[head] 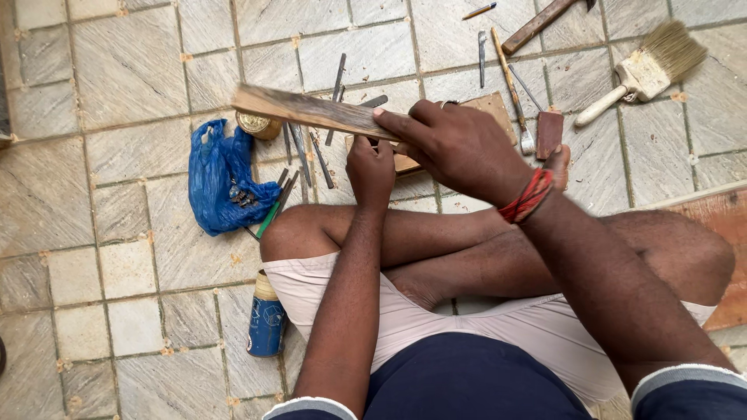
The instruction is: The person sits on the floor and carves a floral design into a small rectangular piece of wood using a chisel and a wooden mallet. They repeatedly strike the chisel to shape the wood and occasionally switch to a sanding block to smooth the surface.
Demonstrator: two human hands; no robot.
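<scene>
Gripping a flat, weathered wooden strip (311, 110), right hand (455, 144) clamping one end, fingers wrapping over the top. Closing the left hand (370, 167) just beneath that grip, pinching something too small to identify. Strip jutting out leftward, grain rough and greyish, seemingly unfinished, shaping apparently only partway along. Lying past the grip: thin metal chisels (307, 152), a crumpled blue plastic bag (222, 183), a small brass-coloured tin (258, 124). Resting farther right: a broad bristle paintbrush (646, 70). Standing nearer the knee: a blue can (267, 319).

We see a worn, matt wooden strip (311, 111), a glossy crinkled blue plastic bag (220, 179) — dull metal chisels (311, 152) on rough stone tiles (117, 78).
</scene>
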